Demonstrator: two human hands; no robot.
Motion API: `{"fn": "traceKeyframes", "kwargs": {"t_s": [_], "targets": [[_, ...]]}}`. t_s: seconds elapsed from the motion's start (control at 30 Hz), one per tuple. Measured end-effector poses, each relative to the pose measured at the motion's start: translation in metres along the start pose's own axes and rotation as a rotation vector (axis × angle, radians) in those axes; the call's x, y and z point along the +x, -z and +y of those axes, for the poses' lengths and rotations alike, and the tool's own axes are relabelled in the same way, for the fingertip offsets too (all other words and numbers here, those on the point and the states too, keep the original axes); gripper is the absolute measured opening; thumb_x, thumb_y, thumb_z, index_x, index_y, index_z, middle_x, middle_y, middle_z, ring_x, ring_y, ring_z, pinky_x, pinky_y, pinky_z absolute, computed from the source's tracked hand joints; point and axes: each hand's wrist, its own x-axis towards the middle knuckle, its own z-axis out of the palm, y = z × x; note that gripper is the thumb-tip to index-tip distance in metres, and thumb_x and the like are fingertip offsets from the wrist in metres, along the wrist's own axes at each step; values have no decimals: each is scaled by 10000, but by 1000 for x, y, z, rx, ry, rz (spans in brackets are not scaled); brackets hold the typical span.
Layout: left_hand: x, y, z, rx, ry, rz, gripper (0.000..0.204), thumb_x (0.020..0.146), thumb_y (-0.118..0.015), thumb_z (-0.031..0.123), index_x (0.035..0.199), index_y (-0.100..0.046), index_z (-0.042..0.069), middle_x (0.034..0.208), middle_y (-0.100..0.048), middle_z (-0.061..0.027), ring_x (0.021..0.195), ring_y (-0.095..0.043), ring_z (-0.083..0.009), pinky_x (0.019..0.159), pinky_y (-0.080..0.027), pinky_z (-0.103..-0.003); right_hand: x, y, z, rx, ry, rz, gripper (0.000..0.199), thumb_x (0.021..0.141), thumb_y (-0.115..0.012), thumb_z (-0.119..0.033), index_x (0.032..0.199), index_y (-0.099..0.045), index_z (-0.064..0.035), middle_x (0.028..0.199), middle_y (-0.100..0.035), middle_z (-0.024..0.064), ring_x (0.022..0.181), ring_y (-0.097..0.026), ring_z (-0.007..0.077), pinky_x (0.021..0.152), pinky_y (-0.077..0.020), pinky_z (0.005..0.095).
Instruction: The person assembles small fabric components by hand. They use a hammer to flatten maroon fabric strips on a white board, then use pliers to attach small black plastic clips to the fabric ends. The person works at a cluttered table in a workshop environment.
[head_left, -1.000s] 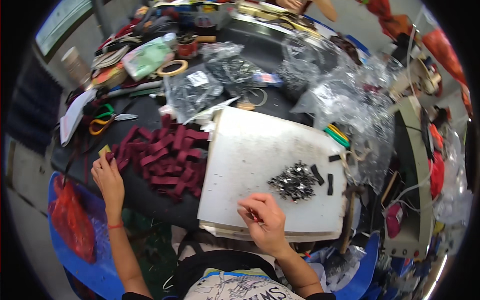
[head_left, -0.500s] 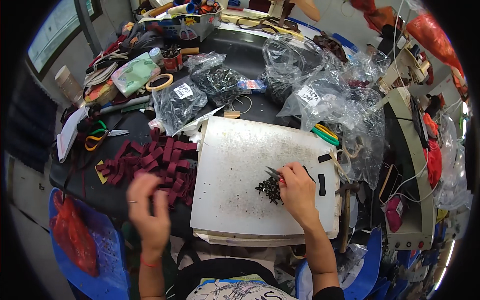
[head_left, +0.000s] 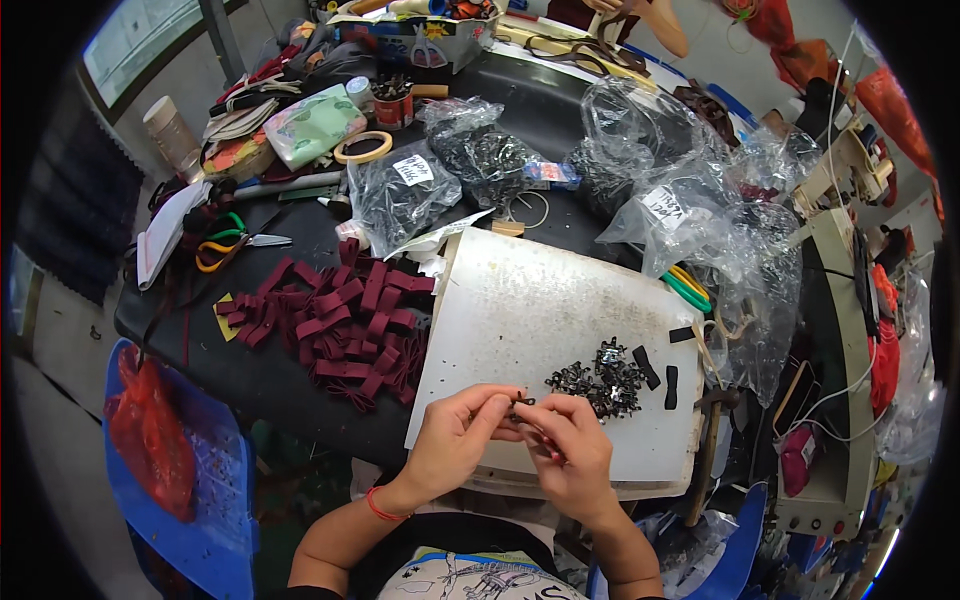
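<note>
Both hands pinched on one small dark metal fitting, over the near edge of the white board.

Left hand (head_left: 455,440) and right hand (head_left: 572,452) meet fingertip to fingertip, closed on a single dark metal fitting (head_left: 522,403); whether a strap is already threaded in it is too small to tell. Heap of like fittings (head_left: 600,378) lies just beyond the right hand, toward the board's right edge, beside two short black strips (head_left: 660,378). White board (head_left: 540,300) is otherwise bare. Pile of maroon straps (head_left: 345,320) sits on the bench off the board's left edge, loose. Judgement: early going; most straps and fittings look unjoined, and no finished pieces can be made out.
</note>
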Motion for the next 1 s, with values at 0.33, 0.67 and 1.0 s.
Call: {"fn": "traceKeyframes", "kwargs": {"t_s": [0.33,0.67,1.0], "targets": [[-6,16,22,214,106,-31,193,920,-561,48,1056,-611,-81,908,-674,-97,800,-661,-126,722,-563,-254,19,7,0,-49,100,-231,525,631,-615,151,1119,-635,-40,1028,-581,117,780,-611,239,643,-519,324],[-7,29,17,-62,229,-63,189,922,-551,71,1030,-619,-69,916,-680,-114,790,-672,-139,726,-558,-242,11,-1,2,-184,307,-212,531,594,-658,98,1104,-657,-49,1037,-619,89,732,-596,220,591,-496,308],[15,85,32,1290,-425,743,150,855,-642,144,926,-597,19,811,-618,-88,760,-582,-259,665,-462,-380,6,-20,29,-262,204,-84,532,609,-589,166,1106,-635,-16,853,-639,84,719,-591,226,607,-501,323]]}}
